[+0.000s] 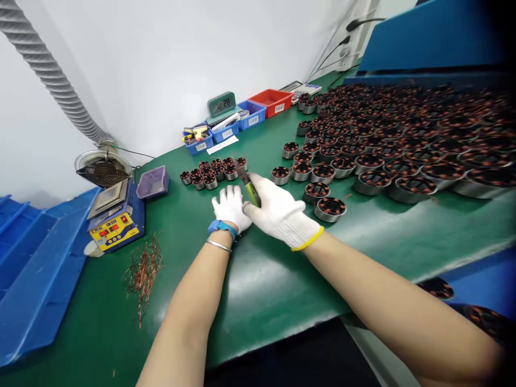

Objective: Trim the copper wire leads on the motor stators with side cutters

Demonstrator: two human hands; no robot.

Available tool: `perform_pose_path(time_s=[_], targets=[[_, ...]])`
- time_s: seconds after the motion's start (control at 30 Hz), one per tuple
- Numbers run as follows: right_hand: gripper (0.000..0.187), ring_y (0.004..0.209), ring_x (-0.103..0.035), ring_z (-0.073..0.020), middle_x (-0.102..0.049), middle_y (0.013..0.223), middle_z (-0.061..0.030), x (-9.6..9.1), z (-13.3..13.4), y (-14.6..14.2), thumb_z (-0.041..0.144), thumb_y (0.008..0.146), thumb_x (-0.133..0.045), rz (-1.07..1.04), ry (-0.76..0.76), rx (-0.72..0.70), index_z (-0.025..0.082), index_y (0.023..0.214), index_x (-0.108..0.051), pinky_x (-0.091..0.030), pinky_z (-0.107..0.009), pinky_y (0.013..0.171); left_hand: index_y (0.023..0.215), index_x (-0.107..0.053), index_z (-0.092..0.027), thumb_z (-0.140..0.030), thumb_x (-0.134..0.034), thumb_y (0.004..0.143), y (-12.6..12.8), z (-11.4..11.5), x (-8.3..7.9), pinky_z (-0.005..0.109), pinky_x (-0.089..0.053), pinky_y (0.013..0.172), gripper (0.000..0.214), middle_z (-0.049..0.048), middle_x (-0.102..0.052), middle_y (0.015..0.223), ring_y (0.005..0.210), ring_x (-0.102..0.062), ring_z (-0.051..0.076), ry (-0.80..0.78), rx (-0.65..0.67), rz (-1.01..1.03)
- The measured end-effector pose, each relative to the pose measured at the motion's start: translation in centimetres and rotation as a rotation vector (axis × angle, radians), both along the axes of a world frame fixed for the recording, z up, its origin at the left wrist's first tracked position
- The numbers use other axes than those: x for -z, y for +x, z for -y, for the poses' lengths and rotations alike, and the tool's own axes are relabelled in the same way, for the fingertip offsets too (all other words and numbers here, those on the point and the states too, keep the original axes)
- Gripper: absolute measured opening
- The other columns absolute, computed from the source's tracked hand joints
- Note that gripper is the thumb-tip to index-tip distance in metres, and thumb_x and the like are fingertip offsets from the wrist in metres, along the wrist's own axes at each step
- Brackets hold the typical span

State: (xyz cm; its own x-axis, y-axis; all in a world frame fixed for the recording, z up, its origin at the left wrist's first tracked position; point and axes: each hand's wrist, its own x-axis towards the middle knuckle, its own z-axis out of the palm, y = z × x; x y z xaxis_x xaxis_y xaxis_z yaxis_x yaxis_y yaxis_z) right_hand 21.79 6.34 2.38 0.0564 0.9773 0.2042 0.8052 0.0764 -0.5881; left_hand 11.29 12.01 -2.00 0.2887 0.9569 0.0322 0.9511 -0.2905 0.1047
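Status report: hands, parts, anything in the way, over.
White-gloved, yellow-cuffed right hand gripping green-handled metal pliers. White-gloved left hand alongside, grip unclear. Small round copper-wound metal rings clustered just beyond. Loose copper wire clippings off left, clear of both hands.

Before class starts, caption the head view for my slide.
The gloved right hand holds pliers beside the left hand, with copper-wound rings on a green bench.

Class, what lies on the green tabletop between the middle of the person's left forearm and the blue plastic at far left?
A loose heap of copper-coloured wire pieces lies there, as the head view shows.
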Motion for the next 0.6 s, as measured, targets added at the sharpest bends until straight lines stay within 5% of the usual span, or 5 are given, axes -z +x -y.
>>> perform_pose_path(time_s=[0.17, 0.3, 0.4, 0.5, 0.6], targets=[[0.050, 0.097, -0.063, -0.0353, -0.056, 0.123, -0.0176, 0.6, -0.8, 1.0, 0.041, 0.089, -0.041, 0.346, -0.272, 0.042, 0.020, 0.134, -0.047, -0.051, -0.049, 0.071, 0.145, -0.038, -0.006, -0.070, -0.040, 0.087, -7.4, 2.5, 0.4, 0.062, -0.027, 0.113, 0.087, 0.0231, -0.037, 0.152, 0.142, -0.031, 0.038, 0.107, -0.313, -0.044], [0.048, 0.104, -0.059, -0.0403, -0.054, 0.119, -0.0220, 1.1, -1.6, 1.2, 0.033, 0.087, -0.045, 0.403, -0.338, -0.018, 0.014, 0.131, -0.051, -0.050, -0.054, 0.074, 0.142, -0.040, -0.001, -0.066, -0.049, 0.085, -11.6, 5.0, 0.8, 0.063, -0.022, 0.114, 0.087, 0.0283, -0.028, 0.155, 0.143, -0.026, 0.042, 0.327, -0.530, -0.163], [0.050, 0.108, -0.055, -0.0430, -0.053, 0.118, -0.0241, 1.7, -2.4, 1.4, 0.036, 0.087, -0.046, 0.417, -0.345, 0.002, 0.013, 0.132, -0.051, -0.050, -0.055, 0.072, 0.148, -0.034, -0.005, -0.055, -0.055, 0.085, -11.6, 4.0, 0.8, 0.054, -0.022, 0.118, 0.083, 0.0238, -0.018, 0.160, 0.146, -0.021, 0.038, 0.448, -0.421, -0.141], [0.048, 0.108, -0.054, -0.0422, -0.054, 0.116, -0.0244, 2.3, -3.1, 1.5, 0.039, 0.086, -0.049, 0.421, -0.281, 0.018, 0.012, 0.126, -0.055, -0.049, -0.054, 0.074, 0.149, -0.034, -0.012, -0.049, -0.056, 0.087, -9.2, 0.5, 0.9, 0.044, -0.031, 0.116, 0.076, 0.0188, -0.018, 0.161, 0.145, -0.029, 0.031, 0.429, -0.276, -0.012], [0.045, 0.108, -0.054, -0.0388, -0.055, 0.115, -0.0230, 2.6, -3.5, 1.6, 0.039, 0.086, -0.050, 0.412, -0.214, 0.031, 0.011, 0.120, -0.057, -0.047, -0.052, 0.081, 0.147, -0.039, -0.021, -0.044, -0.059, 0.086, -6.5, -3.5, 0.8, 0.044, -0.033, 0.114, 0.069, 0.0144, -0.018, 0.162, 0.143, -0.032, 0.031, 0.437, -0.287, 0.071]])
